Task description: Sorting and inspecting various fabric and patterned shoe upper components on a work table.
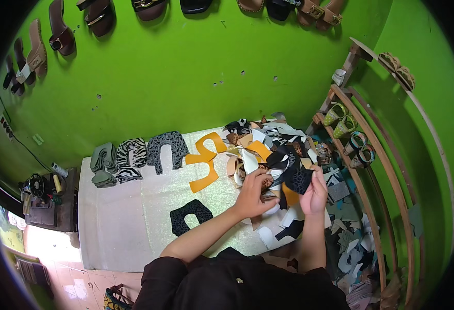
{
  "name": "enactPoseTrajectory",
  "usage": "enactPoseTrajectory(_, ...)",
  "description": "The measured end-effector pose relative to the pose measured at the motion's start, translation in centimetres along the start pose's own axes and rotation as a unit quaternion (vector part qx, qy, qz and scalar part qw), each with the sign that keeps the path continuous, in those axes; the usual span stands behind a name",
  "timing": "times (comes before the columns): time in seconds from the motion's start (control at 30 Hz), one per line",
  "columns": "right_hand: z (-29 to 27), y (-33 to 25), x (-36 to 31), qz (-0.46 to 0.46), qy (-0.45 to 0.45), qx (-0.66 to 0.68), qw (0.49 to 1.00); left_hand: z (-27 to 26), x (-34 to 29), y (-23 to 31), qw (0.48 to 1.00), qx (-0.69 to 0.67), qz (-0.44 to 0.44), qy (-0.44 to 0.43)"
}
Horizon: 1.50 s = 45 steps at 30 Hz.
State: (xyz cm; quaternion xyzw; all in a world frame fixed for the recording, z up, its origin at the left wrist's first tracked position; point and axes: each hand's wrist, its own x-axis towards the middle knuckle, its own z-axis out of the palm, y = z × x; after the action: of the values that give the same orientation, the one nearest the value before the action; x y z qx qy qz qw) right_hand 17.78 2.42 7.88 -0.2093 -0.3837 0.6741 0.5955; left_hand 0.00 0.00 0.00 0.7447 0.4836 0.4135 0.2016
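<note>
My right hand [314, 195] pinches a black patterned leather piece [297, 179] at its right side, lifted over a heap of scraps. My left hand [254, 196] rests on the near left part of this scrap heap [248, 161], thumb and fingers apart, with leopard-print bits beside the fingertips. White, black, tan and orange cuttings make up the heap. Left of it lie orange U-shaped pieces [202, 181]. A single black patterned U-shaped piece [178, 221] lies near my left forearm.
Along the table's [116, 227] far side sit stacks of grey-green pieces [104, 157], zebra-print pieces [132, 151] and grey-black patterned pieces [166, 145]. A wooden rack [364, 134] with sandals stands right. Scraps [352, 243] pile below it. A sewing machine [36, 185] stands left.
</note>
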Motion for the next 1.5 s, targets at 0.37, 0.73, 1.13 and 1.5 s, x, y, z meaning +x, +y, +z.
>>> enactPoseTrajectory(0.37, 3.1, 6.1, -3.6, 0.192, -0.165, -0.035, 0.967, -9.6, -7.8, 2.0, 0.977, -0.206, -0.039, -0.027)
enactPoseTrajectory(0.73, 5.4, 10.3, -4.8, 0.254, -0.163, -0.103, 0.948, -10.4, -13.3, 1.6, 0.934, -0.271, -0.184, -0.142)
enactPoseTrajectory(1.13, 5.6, 15.4, -7.8, 0.378, -0.156, -0.121, 0.905, -9.3, -17.0, -0.6, 0.603, -0.709, -0.241, 0.276)
enactPoseTrajectory(1.5, 7.7, 16.4, -9.9, 0.209, -0.233, -0.33, 0.891, -7.7, -18.0, -0.6, 0.717, -0.537, -0.334, 0.294)
